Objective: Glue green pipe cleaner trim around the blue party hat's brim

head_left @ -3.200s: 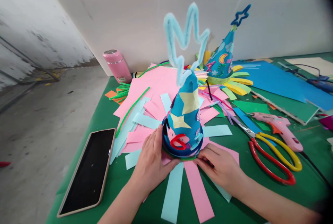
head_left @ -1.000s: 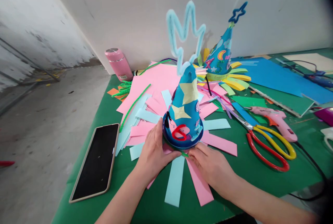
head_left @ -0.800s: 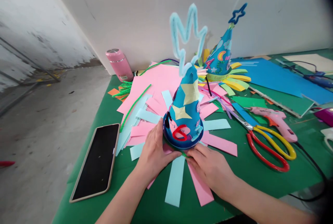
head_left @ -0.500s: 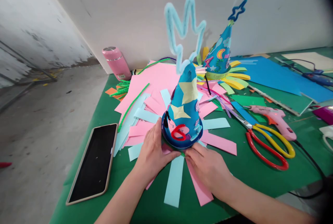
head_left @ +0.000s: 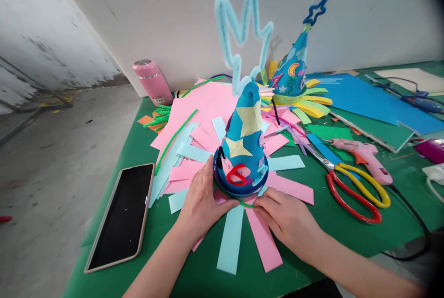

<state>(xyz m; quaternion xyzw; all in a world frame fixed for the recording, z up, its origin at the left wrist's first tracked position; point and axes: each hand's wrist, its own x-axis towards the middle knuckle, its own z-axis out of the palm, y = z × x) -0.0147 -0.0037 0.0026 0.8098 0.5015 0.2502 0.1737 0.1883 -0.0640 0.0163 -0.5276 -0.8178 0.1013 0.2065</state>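
A blue cone party hat (head_left: 244, 138) with cream stars and a light-blue pipe-cleaner shape (head_left: 239, 39) on top stands upright before me. Pink and pale-blue paper strips (head_left: 230, 242) fan out from beneath its dark-blue brim (head_left: 239, 191). My left hand (head_left: 199, 205) is curled against the left of the brim, its thumb stretched along the front edge. A short piece of green pipe cleaner (head_left: 247, 204) shows at the front between my hands. My right hand (head_left: 286, 217) pinches the right end of that piece with closed fingertips.
A phone (head_left: 121, 215) lies at left, a pink bottle (head_left: 152, 82) behind it. Red-and-yellow-handled scissors (head_left: 357, 191) and a corded pink glue gun (head_left: 364, 152) are at right. Another blue hat (head_left: 293, 71) stands behind, near blue sheets (head_left: 360, 99). Paper and pipe cleaners surround the hat.
My right hand has shifted slightly right along the brim's front, and more of the green pipe cleaner shows. My left hand keeps its place at the hat; the view has shifted slightly.
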